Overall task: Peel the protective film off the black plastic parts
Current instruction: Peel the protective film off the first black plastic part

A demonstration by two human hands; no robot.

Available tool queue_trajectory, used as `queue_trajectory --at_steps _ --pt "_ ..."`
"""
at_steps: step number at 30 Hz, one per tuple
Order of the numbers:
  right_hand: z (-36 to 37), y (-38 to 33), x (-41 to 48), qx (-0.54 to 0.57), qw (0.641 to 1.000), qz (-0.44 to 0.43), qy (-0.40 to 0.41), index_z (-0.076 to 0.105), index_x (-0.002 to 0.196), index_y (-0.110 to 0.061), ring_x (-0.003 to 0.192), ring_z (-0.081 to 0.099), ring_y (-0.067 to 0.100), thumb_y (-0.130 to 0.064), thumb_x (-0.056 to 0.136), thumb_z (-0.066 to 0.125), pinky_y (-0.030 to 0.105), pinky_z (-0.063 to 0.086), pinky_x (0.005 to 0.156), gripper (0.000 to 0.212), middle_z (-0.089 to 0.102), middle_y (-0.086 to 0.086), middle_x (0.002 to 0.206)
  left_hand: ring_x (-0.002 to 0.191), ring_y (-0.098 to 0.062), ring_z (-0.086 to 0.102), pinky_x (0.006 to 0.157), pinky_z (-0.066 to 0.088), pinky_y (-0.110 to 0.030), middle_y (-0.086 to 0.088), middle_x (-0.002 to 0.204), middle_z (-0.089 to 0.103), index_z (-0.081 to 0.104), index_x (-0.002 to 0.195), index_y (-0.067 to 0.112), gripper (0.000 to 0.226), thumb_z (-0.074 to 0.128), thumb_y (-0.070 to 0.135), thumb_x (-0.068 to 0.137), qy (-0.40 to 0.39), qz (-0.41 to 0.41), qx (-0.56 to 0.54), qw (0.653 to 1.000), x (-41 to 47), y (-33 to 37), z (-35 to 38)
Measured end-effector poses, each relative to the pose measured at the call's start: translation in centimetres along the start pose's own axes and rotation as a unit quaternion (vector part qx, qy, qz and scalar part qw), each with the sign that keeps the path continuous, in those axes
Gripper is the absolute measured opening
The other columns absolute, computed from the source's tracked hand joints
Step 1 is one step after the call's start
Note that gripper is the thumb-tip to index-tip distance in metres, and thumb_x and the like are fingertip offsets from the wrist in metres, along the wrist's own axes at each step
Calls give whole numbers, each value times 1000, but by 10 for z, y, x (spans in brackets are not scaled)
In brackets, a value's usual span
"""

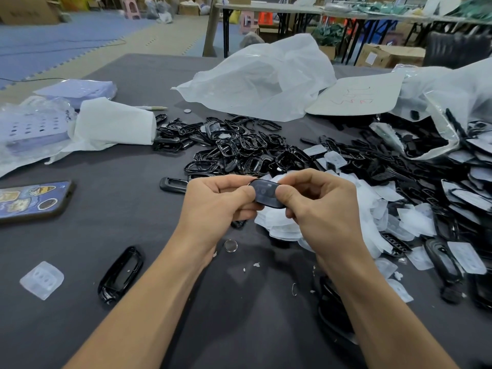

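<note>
Grey table [119, 198], whole frame. White bag [261, 75], upper centre. Heap of black frames [234, 147], centre. Pile of film scraps [282, 222], right of centre. I noted left hand [215, 201] and right hand [319, 201] at centre, both pinching one black part [266, 194] between thumbs and curled fingers.

Even, soft indoor light; wide-angle bending at edges, slightly soft.
</note>
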State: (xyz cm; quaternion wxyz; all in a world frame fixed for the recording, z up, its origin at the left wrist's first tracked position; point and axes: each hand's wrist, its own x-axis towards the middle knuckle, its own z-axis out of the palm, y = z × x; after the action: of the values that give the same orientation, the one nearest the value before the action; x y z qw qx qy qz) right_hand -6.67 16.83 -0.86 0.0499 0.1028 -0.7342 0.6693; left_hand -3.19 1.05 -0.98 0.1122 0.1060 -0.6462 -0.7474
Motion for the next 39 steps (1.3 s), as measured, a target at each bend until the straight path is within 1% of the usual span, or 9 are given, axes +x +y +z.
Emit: queue_trajectory --at_steps 5,9,14,19,26,32,34,36,39 --pt "3 0 -1 -2 1000 8 -24 77 83 -28 52 62 13 -22 79 74 26 45 53 8 71 0 65 61 -20 76 57 58 -22 -12 74 78 82 74 15 32 68 -9 89 30 -3 -16 999 -1 -2 2" --pt "4 2 0 -17 1000 6 -13 77 83 -29 48 61 13 -8 85 73 27 44 50 21 70 0 61 61 -19 75 58 60 -26 -12 75 79 79 86 10 21 69 -8 89 21 0 -3 1000 -1 -4 4" --pt "5 4 0 -34 999 -8 -32 76 80 -24 48 60 16 -6 85 73 23 43 48 19 70 0 62 52 -14 68 48 50 -23 -5 70 77 82 81 21 5 79 18 80 20 36 76 996 -3 -6 6" --pt "6 5 -2 -49 998 -11 -31 75 75 -25 45 58 14 1 88 70 22 44 48 29 70 -3 61 44 -17 58 43 43 -21 -7 57 70 82 70 38 31 80 10 85 27 63 110 992 0 -8 5" --pt "8 1 -7 -126 989 -71 -24 73 75 -25 52 60 6 -17 88 75 13 43 54 16 68 -13 60 43 -19 57 42 46 -29 -11 56 69 81 69 39 20 73 23 78 34 107 118 987 -3 -7 9" --pt "5 3 -3 -96 993 -53 -46 75 84 -28 42 56 9 -7 98 61 20 44 48 28 65 3 53 40 -17 58 40 46 -25 -13 55 68 80 65 40 40 76 5 86 51 109 113 986 -1 -9 8" --pt "4 3 -3 -48 997 -27 -52 76 87 -26 45 61 19 -3 99 56 28 46 47 32 67 9 58 39 -17 57 40 46 -24 -13 53 67 80 64 39 43 75 3 87 52 104 112 987 -1 -9 9" --pt "4 3 -3 -15 999 -10 -49 76 88 -23 50 64 29 -6 95 58 35 50 48 26 69 11 62 39 -16 57 40 46 -24 -10 51 66 81 65 37 42 75 2 88 57 101 106 988 0 -8 7" --pt "8 3 -5 -53 998 -21 -37 74 89 -28 54 68 22 -15 82 70 37 56 54 15 72 0 65 39 -15 56 41 47 -23 -8 50 67 82 70 34 37 74 3 89 54 95 103 989 2 -10 6"
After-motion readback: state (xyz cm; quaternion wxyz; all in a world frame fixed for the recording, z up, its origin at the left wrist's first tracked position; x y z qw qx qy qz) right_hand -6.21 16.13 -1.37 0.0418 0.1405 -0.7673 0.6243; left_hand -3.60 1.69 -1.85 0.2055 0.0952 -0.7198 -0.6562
